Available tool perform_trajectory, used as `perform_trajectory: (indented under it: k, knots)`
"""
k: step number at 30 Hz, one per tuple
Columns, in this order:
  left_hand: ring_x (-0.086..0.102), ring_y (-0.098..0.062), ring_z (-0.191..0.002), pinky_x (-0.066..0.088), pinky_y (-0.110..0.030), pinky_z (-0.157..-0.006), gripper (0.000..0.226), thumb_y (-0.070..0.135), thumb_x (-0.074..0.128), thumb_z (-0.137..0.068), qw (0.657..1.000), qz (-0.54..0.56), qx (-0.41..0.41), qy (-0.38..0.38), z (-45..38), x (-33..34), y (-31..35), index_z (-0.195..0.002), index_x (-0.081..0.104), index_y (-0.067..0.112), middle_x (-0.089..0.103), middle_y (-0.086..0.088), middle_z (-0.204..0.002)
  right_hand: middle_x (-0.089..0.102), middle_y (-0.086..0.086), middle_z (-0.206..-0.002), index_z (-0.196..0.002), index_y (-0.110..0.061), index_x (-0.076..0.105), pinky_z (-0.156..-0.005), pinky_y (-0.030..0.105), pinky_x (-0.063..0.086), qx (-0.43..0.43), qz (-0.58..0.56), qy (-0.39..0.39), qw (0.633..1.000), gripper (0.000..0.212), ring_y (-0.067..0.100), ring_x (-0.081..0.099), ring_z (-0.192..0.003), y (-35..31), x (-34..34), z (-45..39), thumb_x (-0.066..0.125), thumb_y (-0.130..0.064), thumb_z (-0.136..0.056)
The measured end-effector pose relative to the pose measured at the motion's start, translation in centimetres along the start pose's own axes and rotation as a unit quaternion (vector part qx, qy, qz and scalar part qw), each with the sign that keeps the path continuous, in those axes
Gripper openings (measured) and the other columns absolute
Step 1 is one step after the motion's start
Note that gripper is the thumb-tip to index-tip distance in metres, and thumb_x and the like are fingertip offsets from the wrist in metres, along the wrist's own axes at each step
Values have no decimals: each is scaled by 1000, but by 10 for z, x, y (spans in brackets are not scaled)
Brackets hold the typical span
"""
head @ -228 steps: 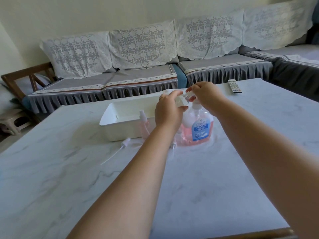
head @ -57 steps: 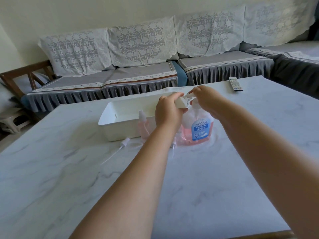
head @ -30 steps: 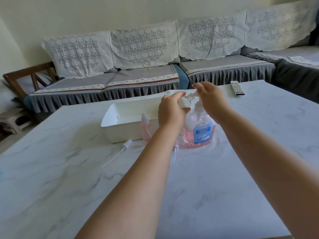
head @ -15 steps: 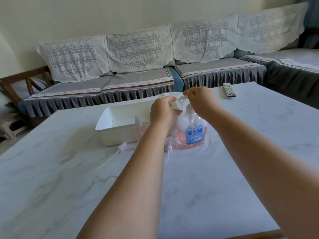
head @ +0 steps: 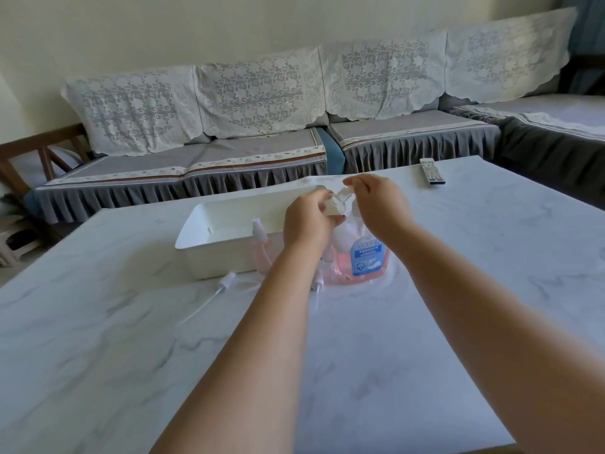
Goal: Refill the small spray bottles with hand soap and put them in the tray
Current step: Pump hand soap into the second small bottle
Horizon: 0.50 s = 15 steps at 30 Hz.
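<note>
A pump bottle of pink hand soap [head: 363, 260] with a blue label stands on the marble table. My right hand [head: 379, 204] rests over its white pump head. My left hand [head: 306, 221] grips a small clear spray bottle [head: 334, 209] at the pump's spout; the hand hides most of it. A small pink-filled spray bottle [head: 260, 249] with its white top on stands against the front wall of the white tray [head: 209, 257]. Two loose spray heads with thin tubes, one at the left [head: 226, 281] and one by my left forearm [head: 318, 285], lie on the table.
A remote control [head: 432, 171] lies near the table's far right edge. A grey sofa with lace covers [head: 262, 103] runs behind the table. A wooden chair [head: 36, 155] stands at the far left.
My hands have stayed at the pump with the small bottle held to the spout. The view has shifted slightly; the objects on the table have not moved.
</note>
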<state>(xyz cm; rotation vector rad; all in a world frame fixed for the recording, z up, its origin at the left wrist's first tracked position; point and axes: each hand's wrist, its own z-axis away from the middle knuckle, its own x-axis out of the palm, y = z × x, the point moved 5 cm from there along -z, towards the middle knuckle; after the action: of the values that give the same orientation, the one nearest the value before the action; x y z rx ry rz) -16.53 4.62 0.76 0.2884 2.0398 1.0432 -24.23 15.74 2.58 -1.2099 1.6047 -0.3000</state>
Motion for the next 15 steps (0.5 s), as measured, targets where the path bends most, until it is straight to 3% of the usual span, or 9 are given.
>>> perform_trajectory:
  k: [5,10,15]
  knots:
    - [62,-24,-111,48,-35,-98,54,12,79,-79,1000,3,-5,6,-2,-5,6,-130,63,17,68,-8,-119,71,12,-97,-104,-12,69,-70,40,53,-28,7,-14,999,30,29,62,-74,-14,-13,-4,42,-22,-95]
    - [62,-25,-108,48,-33,-92,51,15,79,-80,1000,-4,2,4,-2,-5,5,-129,64,20,69,-7,-117,73,9,-80,-92,-16,75,-53,24,43,-24,7,51,998,21,25,65,-70,-14,-25,2,57,-27,-90]
    - [62,-25,-108,49,-34,-94,52,15,78,-82,1000,-7,8,8,-3,-4,6,-131,62,19,68,-8,-119,73,11,-81,-96,-12,73,-64,35,52,-43,-23,82,995,27,28,65,-70,-8,-20,9,54,-31,-93]
